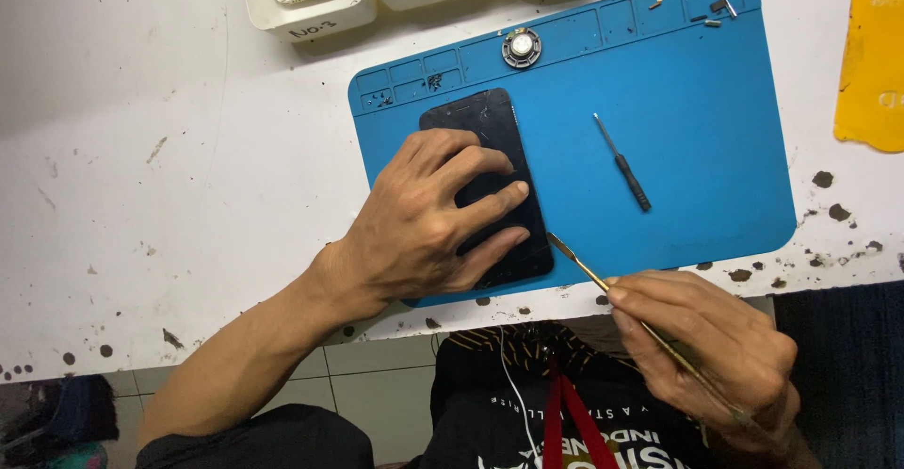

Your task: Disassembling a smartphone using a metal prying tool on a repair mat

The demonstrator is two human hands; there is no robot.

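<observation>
A black smartphone lies face down on a blue work mat. My left hand presses flat on the phone, fingers spread over its lower half. My right hand grips a thin metal pry tool like a pen. The tool's flat tip sits right at the phone's lower right corner. A small black screwdriver rests loose on the mat to the right of the phone.
A round speaker part and small screws sit in the mat's top compartments. White bins line the far table edge. A yellow sheet lies at right. The white table is stained with dark spots.
</observation>
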